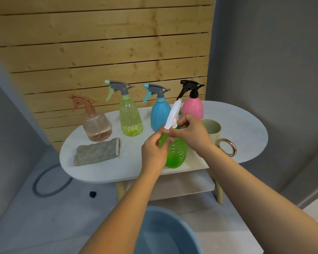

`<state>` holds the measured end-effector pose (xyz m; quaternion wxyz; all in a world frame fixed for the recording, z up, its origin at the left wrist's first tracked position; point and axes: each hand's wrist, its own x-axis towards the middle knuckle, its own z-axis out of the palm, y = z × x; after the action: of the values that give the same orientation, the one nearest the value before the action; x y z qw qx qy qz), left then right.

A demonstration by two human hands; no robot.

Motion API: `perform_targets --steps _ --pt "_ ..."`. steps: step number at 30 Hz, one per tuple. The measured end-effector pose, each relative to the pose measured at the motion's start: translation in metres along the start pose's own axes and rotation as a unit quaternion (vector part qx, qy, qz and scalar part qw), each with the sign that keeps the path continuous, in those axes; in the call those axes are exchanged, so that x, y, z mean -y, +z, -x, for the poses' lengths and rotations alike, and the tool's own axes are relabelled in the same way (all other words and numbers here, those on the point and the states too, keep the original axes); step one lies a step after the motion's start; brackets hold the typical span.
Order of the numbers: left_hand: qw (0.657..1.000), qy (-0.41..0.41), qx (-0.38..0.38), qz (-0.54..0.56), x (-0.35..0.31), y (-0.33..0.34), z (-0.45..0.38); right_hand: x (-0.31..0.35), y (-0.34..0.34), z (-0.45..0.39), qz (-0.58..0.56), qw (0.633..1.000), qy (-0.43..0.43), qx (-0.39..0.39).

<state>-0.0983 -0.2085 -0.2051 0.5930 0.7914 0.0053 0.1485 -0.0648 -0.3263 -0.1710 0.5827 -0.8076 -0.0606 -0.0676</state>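
A green ribbed spray bottle stands on the white oval table near its front edge. Its white spray head points up and away from me. My left hand grips the bottle's shoulder and neck from the left. My right hand pinches the base of the white head at the neck from the right.
Behind stand a brown bottle, a yellow-green one, a blue one and a pink one. A grey cloth lies left, a beige cup and gold ring right. A blue basin sits on the floor.
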Motion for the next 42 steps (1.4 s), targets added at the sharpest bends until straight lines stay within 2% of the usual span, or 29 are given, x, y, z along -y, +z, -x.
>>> perform_targets --steps 5,9,13,19,25,27,30,32,35,38,42 --pt "1.0 0.015 0.003 -0.02 0.003 0.001 0.0 -0.001 -0.028 0.0 -0.024 0.992 -0.021 0.122" --pt "0.999 0.022 0.017 -0.019 0.002 -0.002 -0.001 -0.01 -0.025 -0.003 -0.038 0.987 -0.033 0.151" --pt "0.999 0.012 0.033 0.005 0.005 -0.003 -0.002 -0.015 -0.017 -0.004 -0.059 0.993 -0.032 0.101" --pt "0.995 -0.019 0.079 0.06 0.013 -0.009 -0.004 -0.02 0.018 0.012 -0.23 0.973 0.028 -0.027" --pt "0.99 -0.058 0.092 0.093 0.011 -0.013 -0.008 -0.023 0.038 0.019 -0.247 0.965 0.034 -0.083" --pt "0.982 -0.082 0.091 0.147 0.003 -0.018 -0.012 -0.022 0.037 0.017 -0.234 0.966 0.039 -0.103" --pt "0.968 -0.096 0.089 0.214 -0.013 -0.027 -0.021 -0.021 0.038 0.013 -0.221 0.969 0.022 -0.104" --pt "0.975 -0.057 0.087 0.194 -0.024 -0.026 -0.024 -0.021 0.04 0.012 -0.208 0.972 0.009 -0.106" --pt "0.987 -0.011 0.044 0.153 -0.028 -0.02 -0.025 -0.023 0.041 0.016 -0.186 0.977 -0.018 -0.104" --pt "0.99 -0.019 0.004 0.138 -0.023 -0.016 -0.027 -0.028 0.041 0.02 -0.156 0.984 -0.061 -0.066" --pt "0.99 -0.028 -0.028 0.136 -0.025 -0.014 -0.029 -0.036 0.043 0.022 -0.183 0.982 -0.025 -0.044"
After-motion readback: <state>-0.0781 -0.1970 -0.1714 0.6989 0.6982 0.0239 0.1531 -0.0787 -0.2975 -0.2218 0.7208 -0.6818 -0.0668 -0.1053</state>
